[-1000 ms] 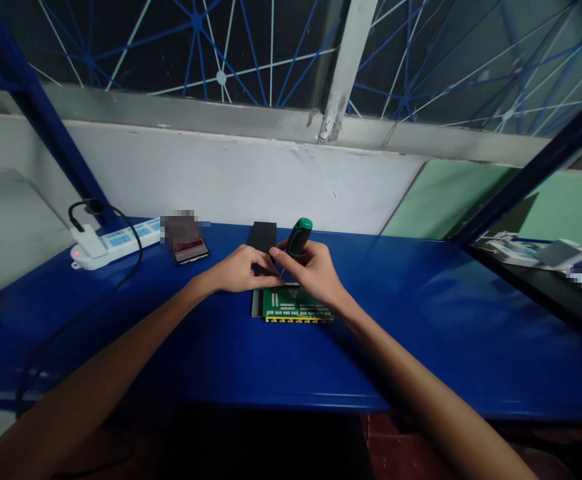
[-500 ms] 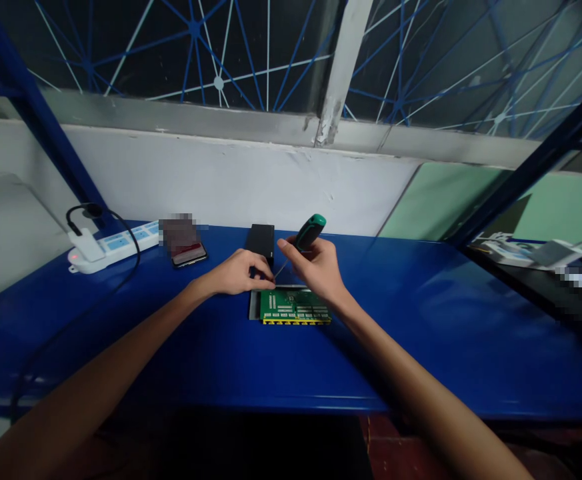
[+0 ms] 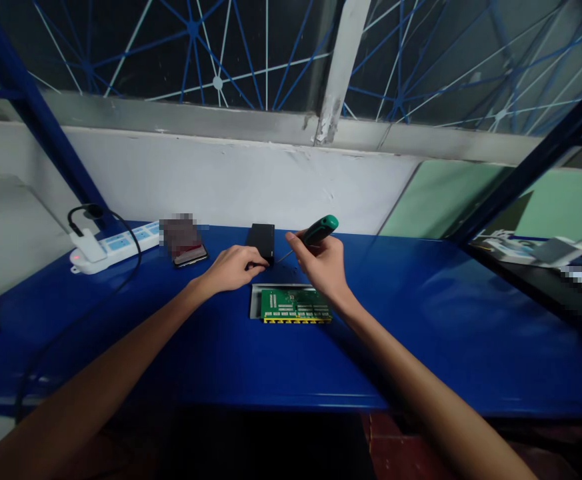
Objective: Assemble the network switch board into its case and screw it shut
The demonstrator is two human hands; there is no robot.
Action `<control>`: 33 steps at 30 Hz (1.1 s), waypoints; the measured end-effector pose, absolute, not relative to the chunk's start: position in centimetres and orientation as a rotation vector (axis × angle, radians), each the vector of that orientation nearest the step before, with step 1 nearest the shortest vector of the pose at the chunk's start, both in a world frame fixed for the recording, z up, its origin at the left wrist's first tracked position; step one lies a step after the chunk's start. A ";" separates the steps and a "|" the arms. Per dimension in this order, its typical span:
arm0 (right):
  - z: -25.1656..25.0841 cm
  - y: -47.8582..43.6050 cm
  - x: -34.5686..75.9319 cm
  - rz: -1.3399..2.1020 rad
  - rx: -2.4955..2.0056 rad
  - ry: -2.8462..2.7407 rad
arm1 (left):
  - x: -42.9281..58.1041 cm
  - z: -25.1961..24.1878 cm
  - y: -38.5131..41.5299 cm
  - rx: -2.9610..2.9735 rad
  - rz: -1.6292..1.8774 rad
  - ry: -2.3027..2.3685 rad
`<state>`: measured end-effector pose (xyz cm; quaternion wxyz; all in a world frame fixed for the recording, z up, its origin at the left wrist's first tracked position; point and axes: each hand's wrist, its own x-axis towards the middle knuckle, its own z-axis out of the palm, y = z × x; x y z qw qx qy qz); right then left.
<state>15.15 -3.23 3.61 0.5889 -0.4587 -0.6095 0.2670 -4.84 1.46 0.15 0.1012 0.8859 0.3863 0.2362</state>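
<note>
Your left hand [image 3: 233, 268] has moved off the circuit board [image 3: 291, 305] to the black box [image 3: 261, 240] near the rear edge of the worktop [image 3: 421, 347] — whether its fingers pinch anything, cannot tell. Your right hand [image 3: 323, 263] is clamped on the screwdriver [image 3: 321, 230] — board lies mid-worktop.

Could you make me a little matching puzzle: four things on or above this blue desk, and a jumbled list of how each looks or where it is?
Things:
1. Screwdriver
2. Circuit board
3. Power strip
4. Rectangular case

Descriptions:
A. White, with an adapter plugged in
B. Black, close to the left hand
C. Held in the right hand
D. Green, with yellow along its near edge

Pairs: 1-C, 2-D, 3-A, 4-B
</note>
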 end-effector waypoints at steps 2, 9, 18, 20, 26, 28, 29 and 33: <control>3.7 -3.3 15.2 0.618 -1.084 -1.425 | -4.9 0.3 1.4 2.628 0.686 1.167; 4.6 -2.5 16.7 0.495 -1.149 -1.451 | -5.0 1.7 1.3 2.574 0.744 1.194; 4.4 -0.6 24.0 0.016 -1.965 -1.700 | -4.1 2.8 -0.8 2.587 0.660 0.875; 3.2 -0.4 25.2 0.065 -2.166 -1.781 | -3.7 2.9 -1.4 2.618 0.621 0.833; 1.1 -0.4 25.5 0.100 -2.337 -1.924 | -2.6 2.8 -2.4 2.749 0.501 0.776; 1.0 -0.5 25.3 0.083 -2.345 -1.931 | -2.5 2.7 -2.5 2.781 0.502 0.776; 1.0 -0.6 25.1 0.072 -2.347 -1.929 | -2.4 2.7 -2.6 2.791 0.502 0.779; 1.0 -0.9 24.7 0.027 -2.323 -1.946 | -2.4 2.7 -2.7 2.842 0.488 0.795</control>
